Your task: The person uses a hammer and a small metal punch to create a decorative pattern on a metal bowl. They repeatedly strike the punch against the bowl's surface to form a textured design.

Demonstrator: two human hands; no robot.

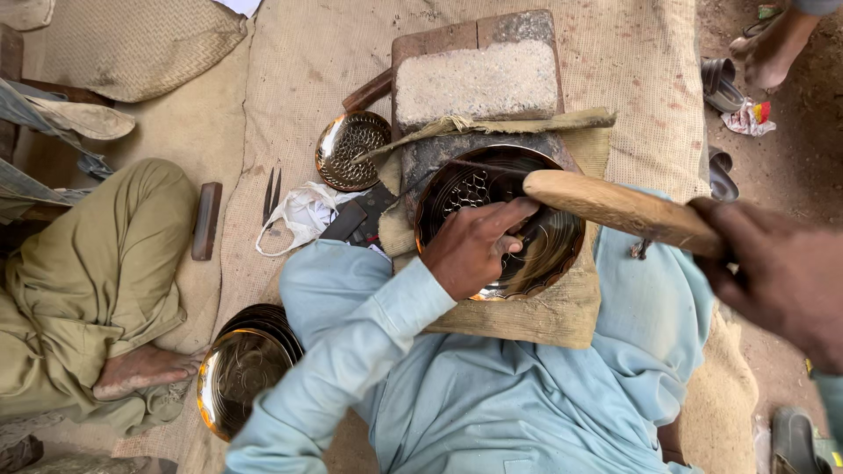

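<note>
1. The right hand (781,272), nearest at 3 o'clock, is clenched around a wooden mallet (619,209).
2. The left hand (474,246) pinches a small tool inside the brass plate (544,254) at centre.
3. More plates (241,373) are stacked at 8 o'clock.

Right hand (777,276) blurred, edge-cropped

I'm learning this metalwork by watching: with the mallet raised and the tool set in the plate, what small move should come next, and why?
Probably bring the long wooden mallet in the right hand down onto the small tool the left hand pinches inside the round, shiny brass plate. The mallet is lifted above the plate, the left fingers steady the tool beside the punched pattern, and part of the plate is unpatterned.
</note>
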